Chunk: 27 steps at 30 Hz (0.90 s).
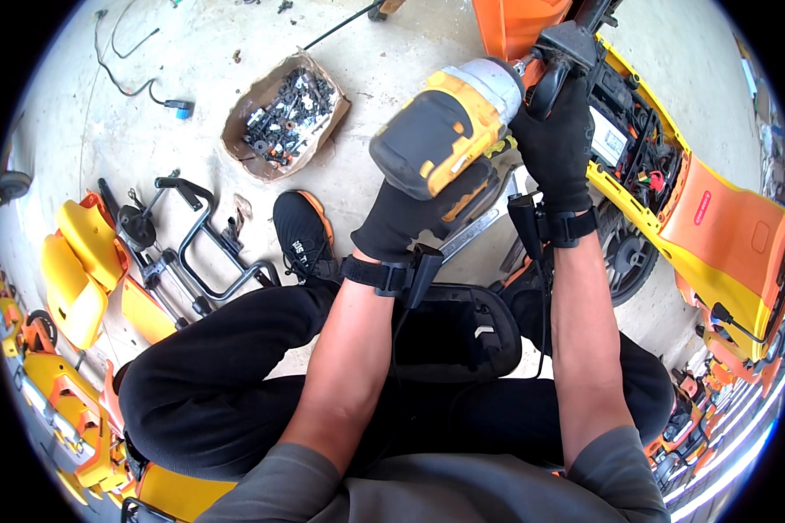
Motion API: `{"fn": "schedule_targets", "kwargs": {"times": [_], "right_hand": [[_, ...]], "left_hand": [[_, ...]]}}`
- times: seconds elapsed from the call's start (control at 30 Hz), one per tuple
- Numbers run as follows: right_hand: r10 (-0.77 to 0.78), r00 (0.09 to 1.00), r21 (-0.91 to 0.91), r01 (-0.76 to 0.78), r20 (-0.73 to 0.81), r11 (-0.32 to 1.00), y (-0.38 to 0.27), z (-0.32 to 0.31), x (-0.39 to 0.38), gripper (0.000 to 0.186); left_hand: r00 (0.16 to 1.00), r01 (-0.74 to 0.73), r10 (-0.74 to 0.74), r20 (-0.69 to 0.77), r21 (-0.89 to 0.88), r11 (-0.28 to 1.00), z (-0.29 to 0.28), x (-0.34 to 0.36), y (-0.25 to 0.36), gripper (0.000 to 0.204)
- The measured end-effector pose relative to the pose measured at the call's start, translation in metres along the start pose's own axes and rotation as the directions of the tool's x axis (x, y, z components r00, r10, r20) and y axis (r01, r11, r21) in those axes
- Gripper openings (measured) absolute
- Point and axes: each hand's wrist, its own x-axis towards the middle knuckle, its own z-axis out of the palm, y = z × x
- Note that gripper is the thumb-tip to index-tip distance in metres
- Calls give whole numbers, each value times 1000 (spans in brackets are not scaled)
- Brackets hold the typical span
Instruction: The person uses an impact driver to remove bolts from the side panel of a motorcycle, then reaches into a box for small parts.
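My gloved left hand [410,218] is closed round the handle of a yellow and black cordless impact wrench [445,126]. The tool's grey nose points away and to the right, with its metal tip [525,64] against or very close to a black bracket [569,45]. My gloved right hand [556,144] grips a curved black part [547,89] just below that bracket; some of its fingers are hidden. Beside this hand lies a yellow and orange scooter body [711,227], its open bay showing a black unit, a white label and wiring [632,131].
A cardboard box [331,131] of loose screws and small parts stands ahead on the left. Yellow panels [83,261] and a black tubular frame [205,235] lie by my left knee. A black open container [458,331] sits between my legs. A cable [126,87] crosses the floor.
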Motion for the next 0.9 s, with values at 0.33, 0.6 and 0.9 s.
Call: {"fn": "schedule_targets", "kwargs": {"times": [0.33,0.6,0.9], "right_hand": [[11,1000,6,-10,-14,1000,-3,0,-1,46],[-41,998,-11,41,-51,999,6,5,-1,48],[-35,999,-49,33,-21,998,0,0,1,51]], "left_hand": [[991,127,-124,42,-80,989,13,-9,-13,39],[998,63,-62,18,-55,996,14,-2,1,40],[1000,-6,5,9,162,987,18,-5,1,39]]}}
